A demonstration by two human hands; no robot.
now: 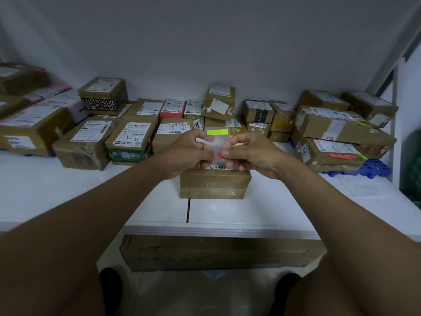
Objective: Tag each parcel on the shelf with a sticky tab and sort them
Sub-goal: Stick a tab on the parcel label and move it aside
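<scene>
A brown taped parcel (213,184) sits alone at the front middle of the white shelf (262,215). Just above it both my hands hold a small clear sheet of sticky tabs (215,139) with a lime-green tab (217,132) at its top. My left hand (186,151) grips the sheet's left side. My right hand (248,151) pinches a red tab (219,155) at the sheet's lower edge between thumb and forefinger. The parcel's label is mostly hidden behind my hands.
Several labelled cardboard parcels line the back of the shelf, stacked at left (34,127), middle (132,140) and right (332,124). A blue plastic pallet (376,168) lies under the right stack. A large box (216,254) stands below the shelf edge.
</scene>
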